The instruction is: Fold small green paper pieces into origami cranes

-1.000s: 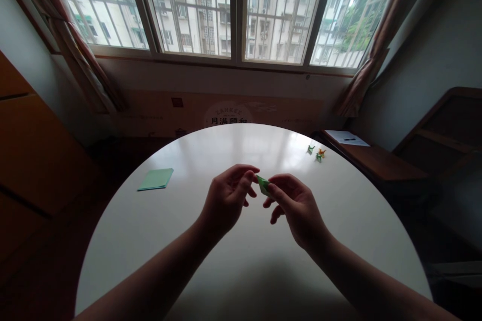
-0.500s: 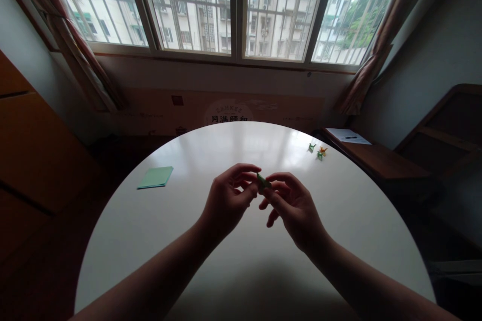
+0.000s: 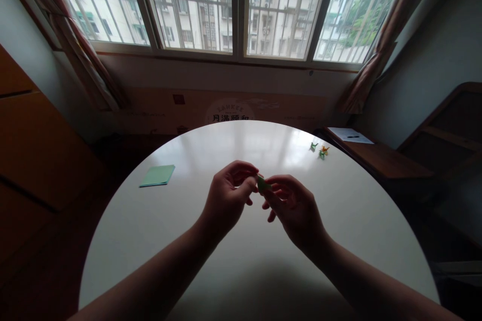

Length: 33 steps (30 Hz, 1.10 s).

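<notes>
A small piece of folded green paper [image 3: 264, 184] is held up between my two hands above the middle of the white round table [image 3: 241, 271]. My left hand [image 3: 233, 188] pinches its left end between thumb and index finger. From the other side, my right hand [image 3: 291, 195] grips it with thumb and index finger, the remaining fingers loosely curled below. Fingertips cover part of the paper, so its full shape is hidden.
A stack of light green square paper [image 3: 157, 175] lies on the table's left. Three small folded paper figures stand at the far right: two green [image 3: 322, 153] and one orange [image 3: 326, 149]. Beyond them, a wooden side table [image 3: 391, 163] carries a white sheet [image 3: 350, 135] with a pen.
The green paper has turned a little, showing a broader face. My left fingers have shifted and closed more tightly at its left end. The whole view has moved slightly.
</notes>
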Motion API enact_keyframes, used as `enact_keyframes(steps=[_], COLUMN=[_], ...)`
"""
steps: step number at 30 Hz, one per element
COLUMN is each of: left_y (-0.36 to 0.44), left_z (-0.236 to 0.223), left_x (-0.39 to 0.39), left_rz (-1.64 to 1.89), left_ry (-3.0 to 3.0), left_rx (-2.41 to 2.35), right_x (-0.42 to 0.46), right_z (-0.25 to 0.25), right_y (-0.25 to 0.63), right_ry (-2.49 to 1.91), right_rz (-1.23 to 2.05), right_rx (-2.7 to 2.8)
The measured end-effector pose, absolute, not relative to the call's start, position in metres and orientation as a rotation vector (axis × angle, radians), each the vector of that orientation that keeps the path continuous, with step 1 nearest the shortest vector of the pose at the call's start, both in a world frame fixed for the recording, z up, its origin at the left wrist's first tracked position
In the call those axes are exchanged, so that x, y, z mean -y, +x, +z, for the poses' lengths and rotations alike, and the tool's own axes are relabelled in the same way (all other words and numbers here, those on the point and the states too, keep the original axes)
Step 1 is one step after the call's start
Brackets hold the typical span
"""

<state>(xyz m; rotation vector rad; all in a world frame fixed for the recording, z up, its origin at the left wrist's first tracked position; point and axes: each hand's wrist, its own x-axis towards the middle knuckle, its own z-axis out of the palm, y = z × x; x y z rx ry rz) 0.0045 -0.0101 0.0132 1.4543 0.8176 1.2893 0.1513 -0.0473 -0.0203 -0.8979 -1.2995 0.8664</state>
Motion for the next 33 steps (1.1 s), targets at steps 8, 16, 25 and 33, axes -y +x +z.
enact_keyframes(steps=[8,16,25,33], left_y=[0.0016,0.0039,0.0014,-0.0008], left_z=[0.0122,0.0151,0.0154,0.0161], left_x=[0.0073,0.0088,0.0082,0.0056], left_rz=[1.17,1.124,1.151,1.227], left_ry=[1.438,1.408,1.461,1.459], left_rx=[-0.781,-0.82,-0.848,-0.903], right_x=[0.0485,0.0483,0.0496,0.0489], right_z=[-0.0185,-0.019,-0.0183,-0.0154], right_y=[0.1538,0.1531,0.154,0.1544], right_ry=[-0.899,-0.916,-0.917,-0.939], right_rz=[0.815,0.786,0.763,0.77], right_rx=[1.308,1.334,1.351,1.34])
